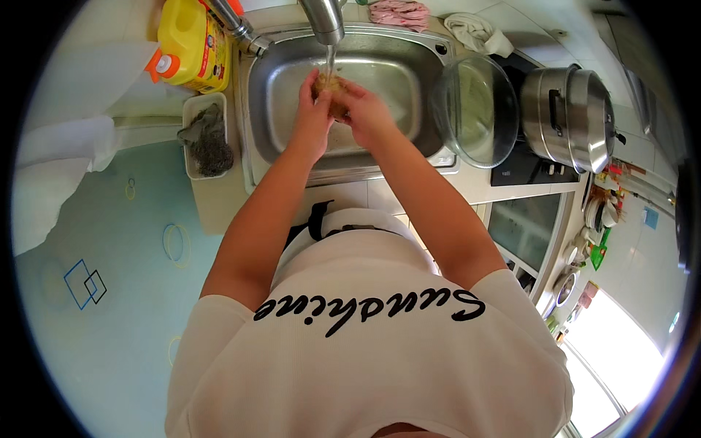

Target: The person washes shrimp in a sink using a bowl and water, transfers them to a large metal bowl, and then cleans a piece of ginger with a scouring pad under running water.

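Both hands are over the stainless steel sink (378,71), under the metal faucet (322,24). Between them is a wet yellow-brown lump (340,111), perhaps a potato or other root vegetable, mostly covered by fingers. My left hand (314,117) grips it from the left, thumb against its side. From the right, my right hand (371,115) closes around it. A thin stream of water (331,57) runs down onto the lump and the fingertips. The sink's bottom shows wet reflections.
Right of the sink stands a clear glass bowl (476,112), partly over a black cooktop (506,174) that holds a steel steamer pot (564,117). On the left are a yellow jug (186,46) and a white tray (189,115) with scrubbers. Cloths (400,15) lie behind.
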Tool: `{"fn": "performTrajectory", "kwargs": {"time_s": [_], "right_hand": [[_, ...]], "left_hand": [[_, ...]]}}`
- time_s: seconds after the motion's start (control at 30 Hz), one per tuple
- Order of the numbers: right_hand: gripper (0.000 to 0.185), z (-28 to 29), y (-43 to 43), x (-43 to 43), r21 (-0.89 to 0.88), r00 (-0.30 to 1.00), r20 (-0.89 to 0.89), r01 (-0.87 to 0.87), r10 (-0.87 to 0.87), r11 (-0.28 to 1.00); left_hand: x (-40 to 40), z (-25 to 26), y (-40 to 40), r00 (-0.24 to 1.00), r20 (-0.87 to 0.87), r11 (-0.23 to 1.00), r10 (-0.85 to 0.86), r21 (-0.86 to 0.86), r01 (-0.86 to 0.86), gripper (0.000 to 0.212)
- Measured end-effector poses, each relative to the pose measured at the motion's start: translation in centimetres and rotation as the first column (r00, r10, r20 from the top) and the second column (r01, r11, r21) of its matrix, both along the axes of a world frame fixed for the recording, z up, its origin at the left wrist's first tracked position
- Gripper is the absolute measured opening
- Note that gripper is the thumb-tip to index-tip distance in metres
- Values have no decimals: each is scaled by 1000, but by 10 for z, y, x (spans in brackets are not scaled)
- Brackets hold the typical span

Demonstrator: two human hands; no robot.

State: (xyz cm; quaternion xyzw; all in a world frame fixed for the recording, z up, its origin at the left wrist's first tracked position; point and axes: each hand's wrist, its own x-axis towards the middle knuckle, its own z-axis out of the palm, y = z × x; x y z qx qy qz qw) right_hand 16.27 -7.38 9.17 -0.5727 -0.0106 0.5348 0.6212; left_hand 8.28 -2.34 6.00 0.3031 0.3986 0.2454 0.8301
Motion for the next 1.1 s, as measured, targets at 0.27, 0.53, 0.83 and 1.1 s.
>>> {"fn": "performTrajectory", "kwargs": {"time_s": [0.27, 0.53, 0.83, 1.1], "right_hand": [[28, -20, 7, 3, -29, 982, -25, 187, -188, 982], [25, -22, -1, 9, -26, 916, 393, -73, 77, 997], [63, -19, -6, -12, 98, 992, -45, 123, -120, 988], [64, -25, -1, 8, 177, 992, -120, 71, -50, 982]], "left_hand": [[-3, -4, -8, 997, 78, 994, -7, 113, -2, 43], [-26, -4, 22, 940, 48, 941, -337, 60, 334, 43], [-22, -22, 23, 980, -116, 819, -163, 538, 200, 41], [-22, -3, 40, 848, -511, 260, -141, 807, 530, 59]]}}
